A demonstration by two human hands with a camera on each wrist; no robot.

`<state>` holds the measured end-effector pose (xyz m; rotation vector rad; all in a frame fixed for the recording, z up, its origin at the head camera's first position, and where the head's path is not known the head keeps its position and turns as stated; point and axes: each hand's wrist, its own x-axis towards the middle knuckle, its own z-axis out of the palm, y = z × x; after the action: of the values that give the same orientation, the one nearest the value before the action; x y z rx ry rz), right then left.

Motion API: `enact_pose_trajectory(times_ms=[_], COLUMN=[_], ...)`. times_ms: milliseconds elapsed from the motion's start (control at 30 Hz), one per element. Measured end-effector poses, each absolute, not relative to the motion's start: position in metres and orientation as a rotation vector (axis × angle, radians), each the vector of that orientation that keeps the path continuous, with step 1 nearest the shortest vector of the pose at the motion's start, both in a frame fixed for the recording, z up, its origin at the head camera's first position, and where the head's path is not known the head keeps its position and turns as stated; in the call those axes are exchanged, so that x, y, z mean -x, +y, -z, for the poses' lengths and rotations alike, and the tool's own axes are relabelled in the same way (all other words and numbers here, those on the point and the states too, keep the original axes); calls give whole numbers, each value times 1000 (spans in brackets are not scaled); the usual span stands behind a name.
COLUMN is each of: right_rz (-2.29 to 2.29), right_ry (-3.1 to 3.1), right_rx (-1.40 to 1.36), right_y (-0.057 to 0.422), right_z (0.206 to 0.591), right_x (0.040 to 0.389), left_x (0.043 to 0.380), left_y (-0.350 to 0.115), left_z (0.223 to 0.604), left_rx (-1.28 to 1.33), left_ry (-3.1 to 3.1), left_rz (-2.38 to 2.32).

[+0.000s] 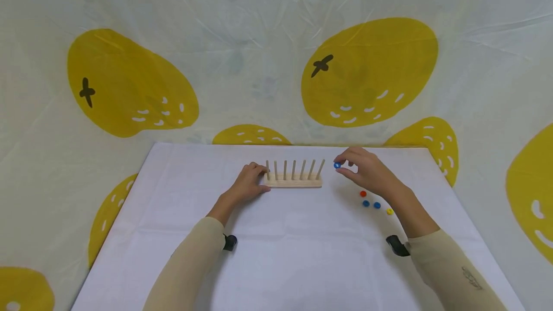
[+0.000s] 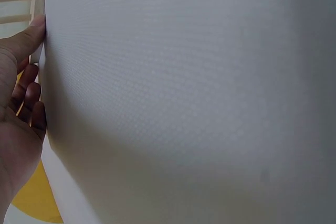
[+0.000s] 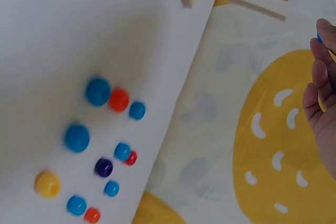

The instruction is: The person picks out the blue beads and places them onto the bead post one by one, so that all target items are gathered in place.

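Behind both the left hand and the right hand hangs a pale curtain printed with big yellow fruits. Under the hands spreads a white-covered table. From each wrist back toward the person runs a beige sleeve.

Between the hands, at the left hand's fingertips, stands a wooden rack with a row of seven upright pegs. The left hand holds the rack's near end, its thumb along the front edge and the other fingers round behind. The right hand is raised beyond the far end of the rack, apart from it, nearly closed: thumb and fingertips pinch one blue bead. Under each wrist sits a small black device.

Below the right hand, near its wrist, loose beads lie scattered on the table: a red bead, two blue ones just in front of it, and a yellow bead beside the forearm. The right wrist view shows more of them, slightly blurred, including a dark blue bead among lighter blue and red ones.
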<state>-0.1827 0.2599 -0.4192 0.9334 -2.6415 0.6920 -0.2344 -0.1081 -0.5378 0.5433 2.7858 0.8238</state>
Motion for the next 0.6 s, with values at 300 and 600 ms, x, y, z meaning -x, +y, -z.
enact_pose_trajectory(times_ms=[300, 600], right_rz=[-737, -782], right_ry=[-2529, -2616], right_rx=[-1039, -1042], right_y=[224, 188], right_z=[419, 419], right_x=[205, 217], left_x=[235, 236], left_y=[-109, -110], left_z=[539, 540], left_rx=[-553, -568], left_ry=[2775, 2779], left_rz=[-844, -846])
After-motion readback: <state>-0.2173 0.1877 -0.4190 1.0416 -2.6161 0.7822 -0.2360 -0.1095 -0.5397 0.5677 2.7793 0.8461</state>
